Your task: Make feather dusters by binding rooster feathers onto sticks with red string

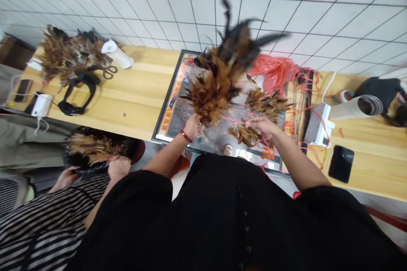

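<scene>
Feather bundle (211,95) in left hand (193,127) (near rim of panel (178,127)).

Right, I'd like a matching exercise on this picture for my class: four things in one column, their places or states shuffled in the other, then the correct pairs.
Things
1. Large feather bunch
2. Pink string
3. Red plastic bag
4. Scissors

Places or states
A. Crumpled, close to the tiled wall
B. Beside the white roll, on the left part of the table
C. In the grip of the wearer's left hand
D. Stretched towards the wearer's right hand

Right pairs
1-C, 2-D, 3-A, 4-B
</scene>
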A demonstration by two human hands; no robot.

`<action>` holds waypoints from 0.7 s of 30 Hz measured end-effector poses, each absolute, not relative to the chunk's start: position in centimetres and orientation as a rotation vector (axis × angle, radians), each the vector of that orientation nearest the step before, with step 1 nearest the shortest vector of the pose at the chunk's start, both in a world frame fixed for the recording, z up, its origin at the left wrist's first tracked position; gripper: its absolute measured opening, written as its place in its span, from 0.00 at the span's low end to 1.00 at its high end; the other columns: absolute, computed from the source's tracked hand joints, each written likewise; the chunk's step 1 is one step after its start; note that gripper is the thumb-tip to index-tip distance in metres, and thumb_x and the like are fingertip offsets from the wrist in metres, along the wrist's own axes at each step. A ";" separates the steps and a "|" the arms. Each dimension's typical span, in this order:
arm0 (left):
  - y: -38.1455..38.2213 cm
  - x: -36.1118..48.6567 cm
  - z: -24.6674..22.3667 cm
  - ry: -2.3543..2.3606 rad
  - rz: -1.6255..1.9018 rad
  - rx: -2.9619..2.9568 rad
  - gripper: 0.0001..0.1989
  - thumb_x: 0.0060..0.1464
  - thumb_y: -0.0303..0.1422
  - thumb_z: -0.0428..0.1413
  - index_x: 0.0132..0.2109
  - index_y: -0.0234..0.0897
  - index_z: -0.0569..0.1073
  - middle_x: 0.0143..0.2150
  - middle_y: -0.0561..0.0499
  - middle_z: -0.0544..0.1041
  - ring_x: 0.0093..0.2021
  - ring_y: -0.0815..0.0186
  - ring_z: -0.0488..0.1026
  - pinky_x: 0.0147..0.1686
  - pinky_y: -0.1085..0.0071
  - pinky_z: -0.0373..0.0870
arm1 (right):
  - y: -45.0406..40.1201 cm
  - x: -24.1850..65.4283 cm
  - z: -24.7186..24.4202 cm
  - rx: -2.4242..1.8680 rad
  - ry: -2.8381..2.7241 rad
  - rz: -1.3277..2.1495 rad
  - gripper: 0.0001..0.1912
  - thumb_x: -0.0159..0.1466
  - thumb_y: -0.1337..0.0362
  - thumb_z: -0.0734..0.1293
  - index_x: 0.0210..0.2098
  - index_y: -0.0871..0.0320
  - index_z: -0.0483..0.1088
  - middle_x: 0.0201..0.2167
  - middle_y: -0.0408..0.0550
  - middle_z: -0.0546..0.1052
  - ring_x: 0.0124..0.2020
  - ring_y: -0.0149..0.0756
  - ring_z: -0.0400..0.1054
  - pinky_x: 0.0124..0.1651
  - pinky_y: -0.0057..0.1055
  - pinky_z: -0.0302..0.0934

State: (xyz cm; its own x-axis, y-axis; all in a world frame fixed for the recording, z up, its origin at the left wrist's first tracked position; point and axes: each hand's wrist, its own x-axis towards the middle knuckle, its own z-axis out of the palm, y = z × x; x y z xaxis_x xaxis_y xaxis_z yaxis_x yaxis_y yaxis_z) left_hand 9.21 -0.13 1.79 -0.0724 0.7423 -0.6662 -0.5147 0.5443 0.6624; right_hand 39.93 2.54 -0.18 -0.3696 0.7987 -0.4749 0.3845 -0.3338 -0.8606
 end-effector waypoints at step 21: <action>-2.5 10.5 0.2 1.169 0.971 0.005 0.16 0.61 0.40 0.54 0.30 0.34 0.63 0.19 0.62 0.52 0.14 0.80 0.45 0.12 0.83 0.39 | -9.5 41.7 -1.1 -1.756 -1.339 1.922 0.13 0.54 0.52 0.70 0.21 0.54 0.72 0.14 0.45 0.66 0.17 0.31 0.54 0.23 0.33 0.46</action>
